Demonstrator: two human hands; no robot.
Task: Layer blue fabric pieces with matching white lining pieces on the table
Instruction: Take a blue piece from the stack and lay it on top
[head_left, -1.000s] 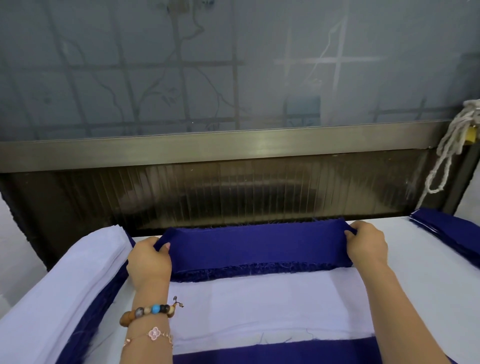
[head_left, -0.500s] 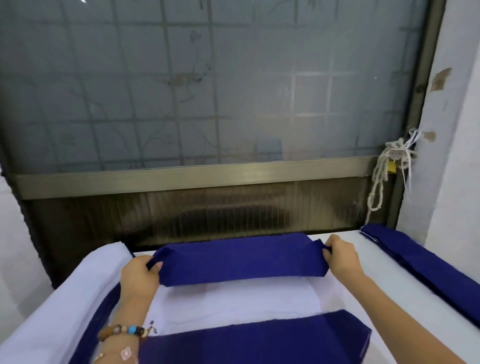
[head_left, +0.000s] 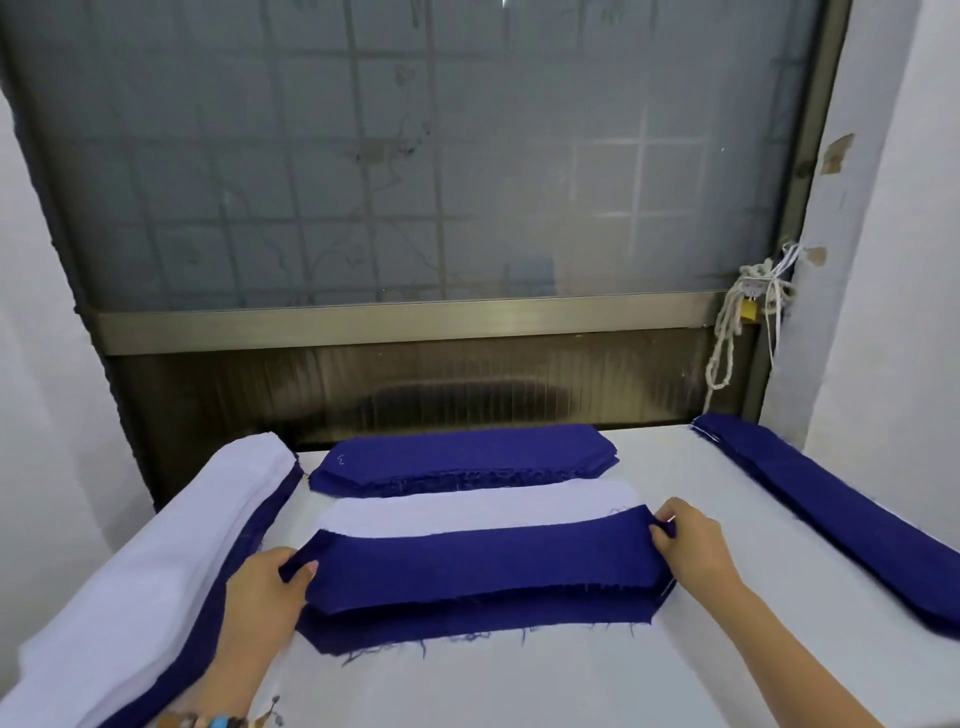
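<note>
Pinching the short ends of a blue piece (head_left: 478, 566), the left hand (head_left: 265, 582) and right hand (head_left: 691, 545) are holding it stretched out flat, fingers curling round each end; it is hanging just over a second blue piece (head_left: 467, 626), whose frayed near edge is showing below it; its far edge is overlapping the white lining (head_left: 467, 512); the lining is lying between the held piece and a blue stack (head_left: 462, 457) sitting by the far edge of the table (head_left: 519, 686); a white stack (head_left: 156, 545) with blue beneath is running along the left edge, just beside the left hand; a long blue pile (head_left: 831, 514) is running along the right edge, well apart from the right hand; a band of bare tabletop is showing between that hand and the pile, and another along the near side; a window (head_left: 415, 182) is standing behind the table, a rope (head_left: 727, 332) hanging at its right.
</note>
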